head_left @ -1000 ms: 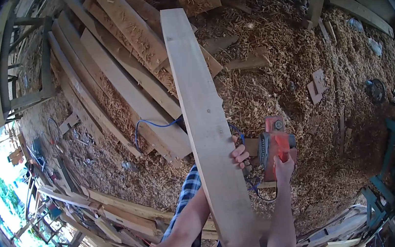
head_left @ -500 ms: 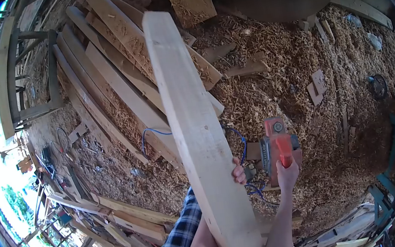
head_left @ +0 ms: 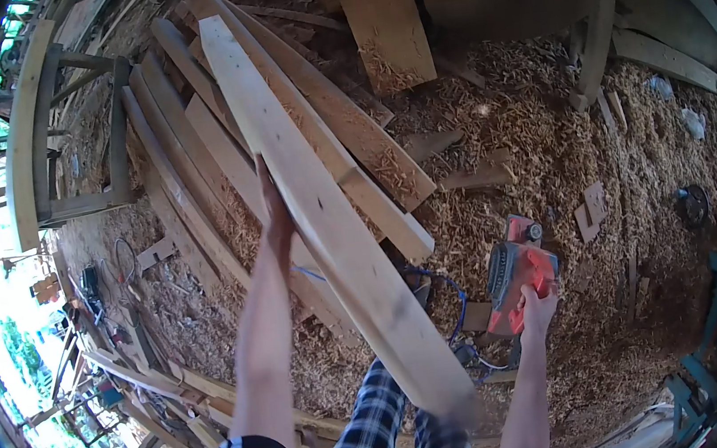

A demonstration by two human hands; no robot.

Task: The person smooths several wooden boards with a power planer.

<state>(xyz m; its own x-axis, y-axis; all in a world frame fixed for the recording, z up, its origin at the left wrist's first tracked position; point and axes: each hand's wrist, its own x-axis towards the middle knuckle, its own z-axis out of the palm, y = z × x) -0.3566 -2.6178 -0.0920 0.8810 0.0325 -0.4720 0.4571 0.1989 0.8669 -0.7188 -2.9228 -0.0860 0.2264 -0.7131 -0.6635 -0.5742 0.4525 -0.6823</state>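
A long pale wooden beam (head_left: 327, 219) slants across the middle of the head view, its far end above the stacked planks and its near end over my knees. My left hand (head_left: 273, 200) grips its left edge about halfway along the far part; some fingers are hidden behind the wood. Away to the right, my right hand (head_left: 538, 305) is closed around the handle of a red and grey electric planer (head_left: 512, 272). The planer is tilted, apart from the beam, above the shavings. A blue cord (head_left: 461, 305) curves between the planer and the beam.
Several planks (head_left: 347, 127) lie stacked at the upper left, partly under the beam. Wood shavings (head_left: 547, 156) cover the ground. A wooden frame (head_left: 119, 132) stands at the left. More boards (head_left: 159, 383) lie at the lower left, and small offcuts (head_left: 590, 212) at the right.
My left hand has gone from under the beam's right side to its left edge, farther up. The beam has swung, its far end shifting left. The planer has tilted and moved slightly right.
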